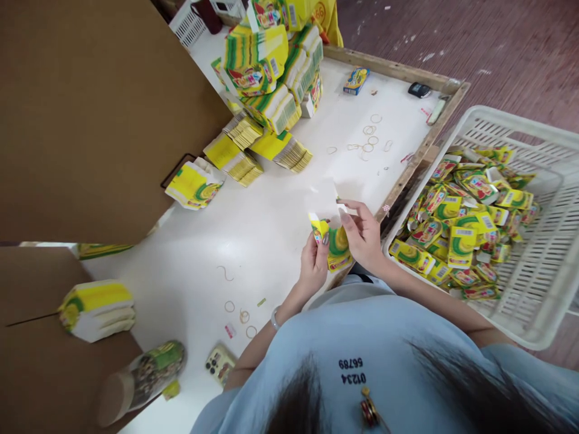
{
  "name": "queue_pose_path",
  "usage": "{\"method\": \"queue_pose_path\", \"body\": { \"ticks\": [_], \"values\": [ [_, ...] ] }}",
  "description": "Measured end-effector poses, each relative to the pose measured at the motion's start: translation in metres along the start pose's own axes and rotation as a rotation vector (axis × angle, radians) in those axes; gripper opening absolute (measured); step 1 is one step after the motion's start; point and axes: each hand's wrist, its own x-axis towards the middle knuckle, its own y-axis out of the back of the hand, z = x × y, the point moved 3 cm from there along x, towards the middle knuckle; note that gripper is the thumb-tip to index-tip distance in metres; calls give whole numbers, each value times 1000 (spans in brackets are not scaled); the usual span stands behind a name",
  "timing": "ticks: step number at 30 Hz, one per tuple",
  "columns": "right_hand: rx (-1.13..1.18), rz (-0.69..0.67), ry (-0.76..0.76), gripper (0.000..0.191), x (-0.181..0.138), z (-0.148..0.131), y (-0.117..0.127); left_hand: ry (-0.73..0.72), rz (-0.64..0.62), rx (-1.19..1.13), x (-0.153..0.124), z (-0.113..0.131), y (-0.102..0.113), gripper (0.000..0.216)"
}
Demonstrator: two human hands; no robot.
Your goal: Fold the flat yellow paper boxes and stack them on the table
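Just over the table's front edge, both hands are on a small yellow and green carton [338, 248] with white inner flaps standing up. My left hand [315, 262] pinches its left side between thumb and fingers. On the upper right, my right hand [363, 234] grips the carton's edge with its thumb on a white flap. How far the carton is folded I cannot tell. To the right of my right hand stands a white plastic basket [556, 265] holding many small yellow-green cartons [461, 244].
Stacks of flat cartons [256, 60] rise at the back of the white table [271, 205]. Rubber bands [371, 141], a blue box [356, 80] and a black object [419, 90] lie rightward. Large brown cardboard [90, 120], a jar [149, 377] and a phone [219, 363] are left.
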Motion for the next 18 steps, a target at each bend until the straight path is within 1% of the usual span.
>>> {"method": "queue_pose_path", "body": {
  "ticks": [2,4,7,9,12,14,16,18],
  "values": [
    [68,-47,-25,50,-6,6,0,28,-10,-36,-2,-1,1,54],
    [99,-52,-47,52,-13,11,1,41,-35,-62,-5,-3,1,58],
    [88,-30,-67,46,-23,16,7,31,-30,-95,-14,-6,4,76],
    [68,-52,-61,40,-29,16,12,29,-43,-81,-21,-8,6,80],
    [34,-139,-61,35,-35,14,20,83,-138,-55,-31,-9,11,68],
    [-4,-227,-64,39,-39,12,24,126,-206,-91,-35,-8,13,56],
    [-24,-287,-44,44,-42,12,24,109,-218,-138,-36,-5,14,38],
    [-2,-279,-12,44,-45,14,22,37,-175,-151,-34,-3,14,25]
  ]
}}
